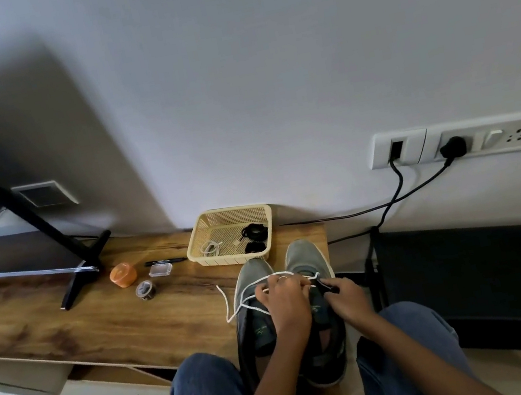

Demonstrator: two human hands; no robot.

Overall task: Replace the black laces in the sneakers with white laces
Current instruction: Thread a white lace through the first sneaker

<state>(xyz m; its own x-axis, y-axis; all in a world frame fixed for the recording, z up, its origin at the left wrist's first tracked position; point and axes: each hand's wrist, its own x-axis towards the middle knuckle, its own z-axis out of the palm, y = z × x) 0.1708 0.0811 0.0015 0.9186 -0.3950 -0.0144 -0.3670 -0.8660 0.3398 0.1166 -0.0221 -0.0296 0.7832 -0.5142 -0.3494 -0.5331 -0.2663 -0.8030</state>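
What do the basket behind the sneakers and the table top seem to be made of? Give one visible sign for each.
Basket: probably moulded plastic, matte cream; its walls and floor are a regular grid of small holes.
Table top: wood or a wood-look laminate, brown with dark grain streaks and a slight sheen; the picture cannot settle which.

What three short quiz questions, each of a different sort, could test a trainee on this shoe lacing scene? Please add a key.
1. True or false: both black laces lie in the basket.
2. Which sneaker is being threaded with the white lace? A) the left sneaker B) the right sneaker
3. Fill in: the orange container stands on the wooden ____.

Key: 1 true. 2 B; the left hand and right hand work over it, though the eyelets are hidden. 3 table.
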